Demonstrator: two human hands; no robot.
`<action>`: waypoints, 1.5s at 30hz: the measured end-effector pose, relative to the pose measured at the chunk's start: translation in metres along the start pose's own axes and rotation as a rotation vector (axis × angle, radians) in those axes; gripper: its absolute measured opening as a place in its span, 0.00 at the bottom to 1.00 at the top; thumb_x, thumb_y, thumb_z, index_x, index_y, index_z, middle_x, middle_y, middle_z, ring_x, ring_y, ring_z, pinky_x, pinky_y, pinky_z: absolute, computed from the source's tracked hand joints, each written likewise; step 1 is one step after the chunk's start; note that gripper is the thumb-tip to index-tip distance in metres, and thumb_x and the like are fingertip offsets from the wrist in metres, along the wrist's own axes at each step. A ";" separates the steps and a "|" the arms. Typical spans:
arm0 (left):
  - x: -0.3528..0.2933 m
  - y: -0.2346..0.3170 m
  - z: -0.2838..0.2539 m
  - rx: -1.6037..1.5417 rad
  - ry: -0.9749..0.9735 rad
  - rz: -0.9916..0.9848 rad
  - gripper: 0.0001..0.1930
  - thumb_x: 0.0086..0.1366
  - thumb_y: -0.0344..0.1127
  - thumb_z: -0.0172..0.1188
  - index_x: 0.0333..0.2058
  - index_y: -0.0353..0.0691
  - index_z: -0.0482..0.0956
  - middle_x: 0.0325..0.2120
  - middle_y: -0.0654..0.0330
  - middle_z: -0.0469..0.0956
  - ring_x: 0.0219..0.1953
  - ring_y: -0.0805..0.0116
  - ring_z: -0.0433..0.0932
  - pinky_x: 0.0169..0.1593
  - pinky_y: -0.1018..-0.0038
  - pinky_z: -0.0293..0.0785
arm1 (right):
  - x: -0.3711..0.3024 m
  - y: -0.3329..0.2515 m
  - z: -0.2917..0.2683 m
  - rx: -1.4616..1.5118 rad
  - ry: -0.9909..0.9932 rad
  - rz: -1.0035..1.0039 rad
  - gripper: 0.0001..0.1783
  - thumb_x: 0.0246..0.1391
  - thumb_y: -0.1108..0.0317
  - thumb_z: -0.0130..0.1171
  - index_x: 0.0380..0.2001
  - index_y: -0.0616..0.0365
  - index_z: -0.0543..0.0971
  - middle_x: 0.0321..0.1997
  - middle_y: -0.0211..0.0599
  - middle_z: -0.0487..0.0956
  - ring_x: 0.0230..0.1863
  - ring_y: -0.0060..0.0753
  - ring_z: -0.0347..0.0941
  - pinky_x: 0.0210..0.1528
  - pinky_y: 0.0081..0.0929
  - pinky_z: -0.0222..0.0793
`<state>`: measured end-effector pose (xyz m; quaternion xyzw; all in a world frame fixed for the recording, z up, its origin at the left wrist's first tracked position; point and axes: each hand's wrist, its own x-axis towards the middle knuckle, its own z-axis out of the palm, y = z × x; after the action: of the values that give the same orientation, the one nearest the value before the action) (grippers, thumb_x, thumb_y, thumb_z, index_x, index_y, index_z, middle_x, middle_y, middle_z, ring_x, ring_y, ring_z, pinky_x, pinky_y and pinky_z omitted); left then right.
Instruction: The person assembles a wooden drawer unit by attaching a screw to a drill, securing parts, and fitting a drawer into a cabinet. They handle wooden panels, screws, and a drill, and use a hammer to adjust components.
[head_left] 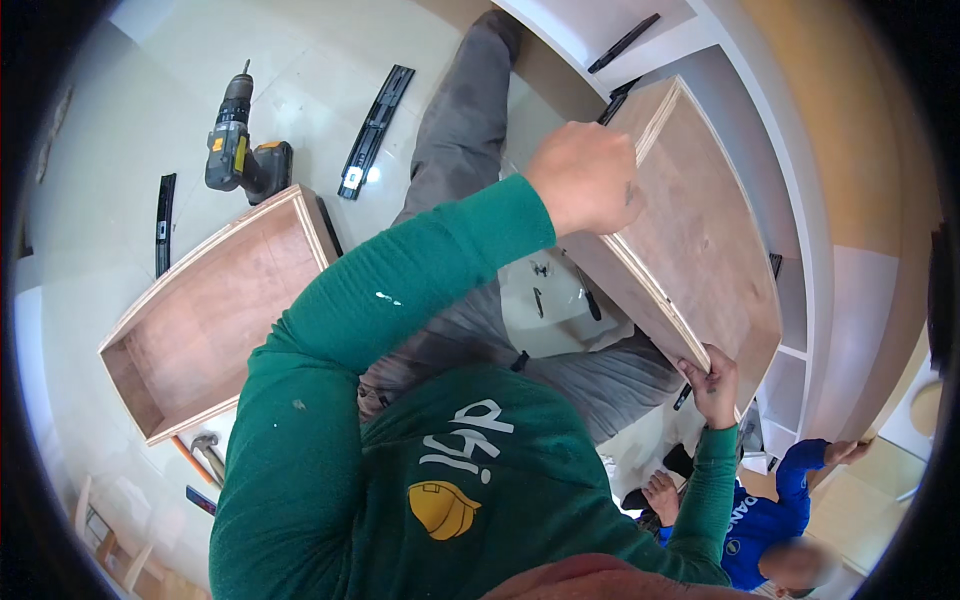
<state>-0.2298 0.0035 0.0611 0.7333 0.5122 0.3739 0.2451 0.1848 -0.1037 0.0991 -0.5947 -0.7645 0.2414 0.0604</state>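
A wooden drawer box stands tilted over my legs, beside a white cabinet. My left hand is closed in a fist at the drawer's upper edge, the arm crossing in front of me. Its curled fingers are partly hidden, and I cannot tell whether it grips the edge or something small. My right hand grips the drawer's lower corner, thumb on the edge. On the floor between my legs lie a black-handled screwdriver and small metal pieces.
At left, another wooden drawer rests on the floor near a cordless drill, black drawer slides and a hammer. The white cabinet stands close on the right. A person in a blue sleeve is at lower right.
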 end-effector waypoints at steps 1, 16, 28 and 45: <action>0.001 -0.001 0.001 0.000 -0.007 0.004 0.18 0.55 0.42 0.64 0.23 0.27 0.81 0.20 0.39 0.79 0.27 0.37 0.82 0.35 0.51 0.80 | 0.001 0.003 -0.002 -0.003 -0.011 0.011 0.15 0.53 0.73 0.71 0.44 0.67 0.83 0.32 0.43 0.83 0.35 0.29 0.78 0.39 0.27 0.73; 0.004 -0.006 0.009 0.003 0.027 -0.037 0.19 0.55 0.44 0.65 0.23 0.28 0.79 0.22 0.39 0.80 0.29 0.36 0.82 0.36 0.50 0.79 | 0.003 0.015 0.001 -0.004 -0.002 0.025 0.15 0.52 0.73 0.72 0.43 0.67 0.83 0.33 0.43 0.84 0.35 0.29 0.79 0.40 0.27 0.74; 0.014 -0.007 0.010 -0.006 -0.039 -0.115 0.18 0.53 0.43 0.64 0.21 0.29 0.80 0.22 0.39 0.80 0.30 0.37 0.82 0.37 0.52 0.81 | 0.007 0.013 0.002 0.061 0.002 0.047 0.15 0.53 0.73 0.71 0.44 0.67 0.83 0.34 0.43 0.84 0.35 0.26 0.78 0.39 0.27 0.74; 0.113 -0.028 0.025 0.129 -0.032 -0.247 0.28 0.57 0.59 0.60 0.29 0.34 0.87 0.31 0.42 0.85 0.38 0.41 0.84 0.47 0.55 0.81 | 0.077 0.033 -0.033 -0.139 0.050 -0.032 0.16 0.51 0.68 0.73 0.40 0.65 0.82 0.32 0.50 0.84 0.34 0.34 0.82 0.40 0.32 0.74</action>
<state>-0.2037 0.1196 0.0592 0.6847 0.6176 0.2954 0.2500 0.2048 -0.0160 0.0981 -0.5911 -0.7869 0.1720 0.0420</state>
